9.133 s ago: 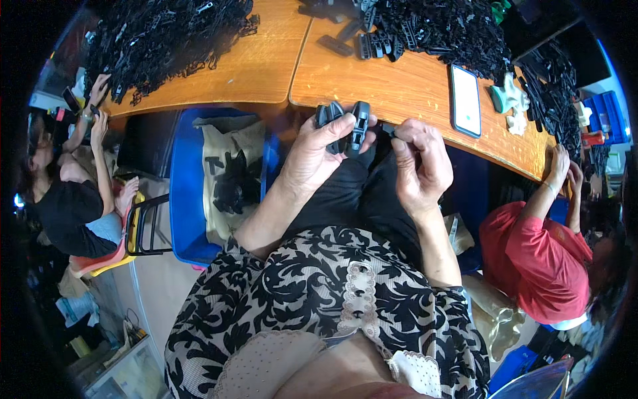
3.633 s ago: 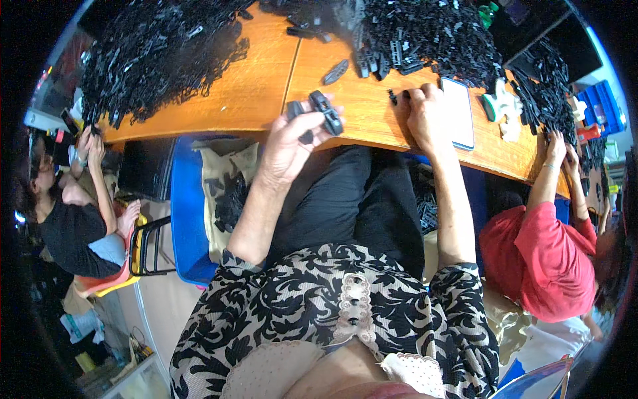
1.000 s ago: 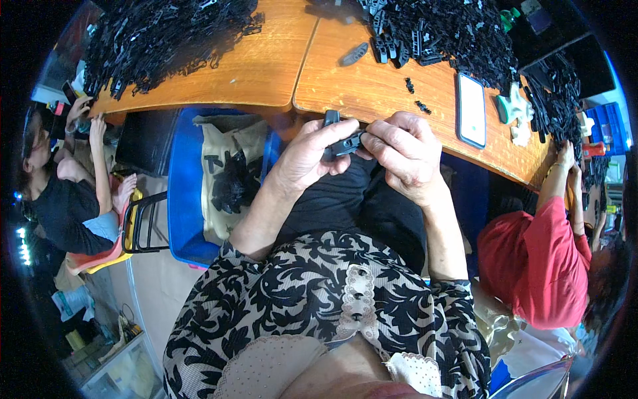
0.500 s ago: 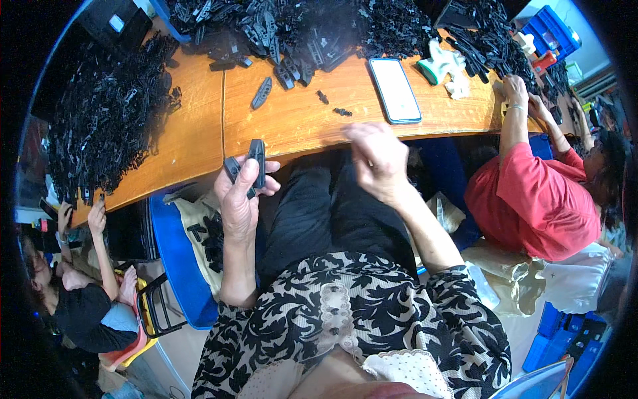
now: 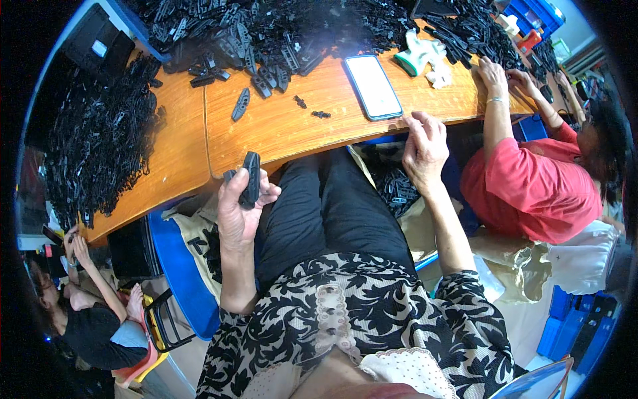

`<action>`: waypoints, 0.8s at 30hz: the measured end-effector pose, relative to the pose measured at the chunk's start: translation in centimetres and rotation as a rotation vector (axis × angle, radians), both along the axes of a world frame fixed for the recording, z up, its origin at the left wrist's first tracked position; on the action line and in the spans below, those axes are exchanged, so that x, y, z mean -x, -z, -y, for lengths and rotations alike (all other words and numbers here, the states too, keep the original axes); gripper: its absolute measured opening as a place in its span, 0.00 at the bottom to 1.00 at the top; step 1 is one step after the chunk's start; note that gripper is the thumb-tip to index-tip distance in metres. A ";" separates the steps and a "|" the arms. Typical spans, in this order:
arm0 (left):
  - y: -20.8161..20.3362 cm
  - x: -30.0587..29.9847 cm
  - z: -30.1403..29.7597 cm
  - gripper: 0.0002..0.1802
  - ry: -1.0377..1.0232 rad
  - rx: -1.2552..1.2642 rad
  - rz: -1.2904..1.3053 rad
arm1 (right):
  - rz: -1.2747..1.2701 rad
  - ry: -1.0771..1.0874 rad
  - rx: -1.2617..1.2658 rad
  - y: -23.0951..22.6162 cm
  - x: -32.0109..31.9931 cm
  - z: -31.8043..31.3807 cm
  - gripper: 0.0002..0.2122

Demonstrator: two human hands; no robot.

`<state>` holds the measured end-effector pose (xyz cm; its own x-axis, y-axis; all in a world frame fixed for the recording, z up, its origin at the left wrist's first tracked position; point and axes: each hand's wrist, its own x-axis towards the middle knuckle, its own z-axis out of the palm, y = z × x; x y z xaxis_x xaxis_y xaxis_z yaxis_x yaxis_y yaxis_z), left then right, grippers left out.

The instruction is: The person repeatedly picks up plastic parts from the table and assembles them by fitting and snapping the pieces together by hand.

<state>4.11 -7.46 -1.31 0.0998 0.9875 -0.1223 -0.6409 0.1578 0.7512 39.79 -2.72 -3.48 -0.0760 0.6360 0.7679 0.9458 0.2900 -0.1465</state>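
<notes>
Fingers of left hand (image 5: 240, 209) grasping black clip (image 5: 250, 179) (upright), right hand (image 5: 424, 147) loose at table edge (image 5: 319, 146).

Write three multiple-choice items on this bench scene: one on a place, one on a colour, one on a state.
1. Where does the phone lie?
A. on the wooden table
B. on the lap
C. in the blue bin

2. What colour is the neighbour's shirt?
A. green
B. red
C. white

3. What is the left hand doing?
A. lying flat and empty
B. gripping the phone
C. holding a black plastic part

Key: 1 A, it lies flat on the tabletop; 2 B, the shirt is plainly red; 3 C, the fingers close around the part, off the table.
</notes>
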 end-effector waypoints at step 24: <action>-0.1 -0.4 0.2 0.19 -0.119 0.025 0.117 | 0.147 0.067 0.016 0.4 1.0 -1.8 0.19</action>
